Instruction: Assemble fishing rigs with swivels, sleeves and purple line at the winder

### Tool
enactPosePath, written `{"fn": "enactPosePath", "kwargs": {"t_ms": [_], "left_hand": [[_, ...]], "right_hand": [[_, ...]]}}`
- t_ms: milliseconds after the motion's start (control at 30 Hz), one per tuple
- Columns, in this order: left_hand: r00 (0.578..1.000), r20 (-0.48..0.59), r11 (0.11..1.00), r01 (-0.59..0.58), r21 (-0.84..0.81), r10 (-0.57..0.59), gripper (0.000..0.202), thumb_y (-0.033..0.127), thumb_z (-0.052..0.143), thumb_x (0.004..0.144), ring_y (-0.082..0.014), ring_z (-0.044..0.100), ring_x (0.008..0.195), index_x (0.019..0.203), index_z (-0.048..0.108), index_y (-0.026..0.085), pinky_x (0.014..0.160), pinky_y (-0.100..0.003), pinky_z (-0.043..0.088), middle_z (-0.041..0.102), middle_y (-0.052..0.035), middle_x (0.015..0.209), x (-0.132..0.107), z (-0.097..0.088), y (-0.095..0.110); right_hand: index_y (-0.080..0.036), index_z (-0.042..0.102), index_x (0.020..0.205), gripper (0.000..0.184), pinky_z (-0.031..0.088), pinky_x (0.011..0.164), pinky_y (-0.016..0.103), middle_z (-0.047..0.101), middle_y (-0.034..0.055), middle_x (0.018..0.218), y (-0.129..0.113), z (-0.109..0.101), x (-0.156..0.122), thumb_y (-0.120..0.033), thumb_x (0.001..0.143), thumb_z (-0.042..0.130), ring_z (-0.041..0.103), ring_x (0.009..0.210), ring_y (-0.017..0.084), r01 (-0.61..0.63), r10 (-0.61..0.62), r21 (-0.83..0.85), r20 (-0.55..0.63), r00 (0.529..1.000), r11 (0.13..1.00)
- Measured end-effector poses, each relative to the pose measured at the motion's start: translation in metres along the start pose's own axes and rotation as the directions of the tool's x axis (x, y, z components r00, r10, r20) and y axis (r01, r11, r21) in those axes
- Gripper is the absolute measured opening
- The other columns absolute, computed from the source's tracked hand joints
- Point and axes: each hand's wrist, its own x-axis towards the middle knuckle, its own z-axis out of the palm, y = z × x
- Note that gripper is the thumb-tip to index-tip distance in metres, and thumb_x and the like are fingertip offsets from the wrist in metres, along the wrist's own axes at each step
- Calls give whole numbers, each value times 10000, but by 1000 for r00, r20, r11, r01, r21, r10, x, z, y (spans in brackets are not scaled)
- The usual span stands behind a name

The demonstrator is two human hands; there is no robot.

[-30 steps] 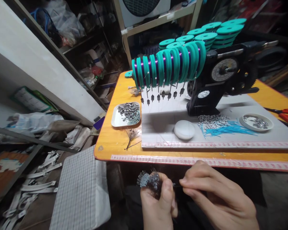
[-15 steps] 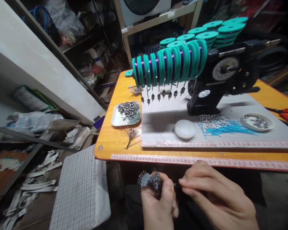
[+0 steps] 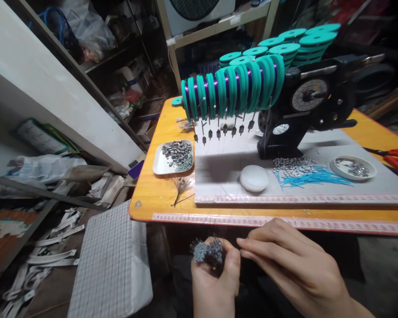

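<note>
Grey metal-beaded wire bristles [image 3: 207, 252]

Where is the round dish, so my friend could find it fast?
Find the big black machine on the orange table. On the board below it, look right past the blue wires to a round white dish. The other dish is square.

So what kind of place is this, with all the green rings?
It looks like a small workshop, maybe for making little electrical parts. There's a black winding machine with a dial, teal spools on it, and a tray of small grey metal pieces.
</note>
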Motion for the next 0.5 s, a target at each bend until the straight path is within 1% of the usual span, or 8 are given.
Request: {"fn": "enactPosePath", "kwargs": {"t_ms": [100, 167, 200, 300, 367, 433, 500], "left_hand": [[993, -31, 991, -109, 77, 112, 274, 367, 873, 613, -120, 550, 516, 655, 688, 169, 507, -208, 500, 595, -1, 568, 2, -2, 5], [987, -58, 984, -142, 103, 149, 205, 244, 870, 575, -159, 618, 591, 636, 684, 182, 577, -238, 548, 653, -20, 629, 2, -2, 9], [986, -62, 982, -149, 118, 157, 185, 213, 856, 575, -164, 625, 593, 633, 683, 185, 580, -241, 553, 656, -20, 627, 1, -1, 11], [980, -35, 965, -188, 181, 197, 127, 182, 808, 604, -156, 615, 565, 627, 683, 186, 568, -235, 546, 648, -12, 607, 0, -1, 14], [969, -18, 940, -233, 247, 245, 92, 187, 779, 633, -155, 614, 562, 628, 687, 189, 587, -238, 547, 646, -9, 598, 0, -4, 13], [959, 15, 912, -275, 303, 284, 65, 216, 753, 681, -161, 623, 579, 651, 701, 192, 619, -248, 551, 662, -14, 610, 0, -7, 12], [954, 60, 897, -296, 328, 293, 64, 249, 740, 724, -167, 637, 610, 695, 722, 195, 648, -251, 546, 693, -26, 653, 1, -11, 11]], "right_hand": [[-226, 693, 1111, 253, 502, 633, 304, 691, 50, 867, 4, -1, 1, -85, 915, 614, 602, 742, 176, 65, -63, -39, 60, 996, 997], [-212, 683, 1102, 225, 489, 628, 311, 693, 57, 870, 7, -2, 1, -96, 923, 610, 590, 748, 183, 100, -94, -72, 92, 991, 992], [-204, 679, 1096, 214, 481, 626, 317, 694, 61, 870, 7, -2, 0, -96, 927, 604, 584, 747, 186, 115, -106, -90, 102, 989, 989], [-184, 670, 1094, 203, 465, 619, 324, 697, 72, 879, 8, -3, -3, -91, 938, 579, 578, 745, 188, 159, -141, -132, 131, 981, 978], [-185, 657, 1123, 221, 478, 626, 316, 694, 71, 893, 7, -4, -4, -90, 948, 560, 586, 747, 181, 164, -146, -125, 144, 979, 978], [-185, 612, 1218, 293, 518, 665, 294, 694, 73, 943, 4, -5, -4, -87, 951, 542, 618, 792, 176, 138, -121, -92, 176, 977, 986], [-162, 528, 1334, 396, 551, 736, 279, 691, 92, 1032, 1, -8, -1, -99, 943, 530, 650, 896, 186, 101, -79, -91, 220, 972, 991]]}}
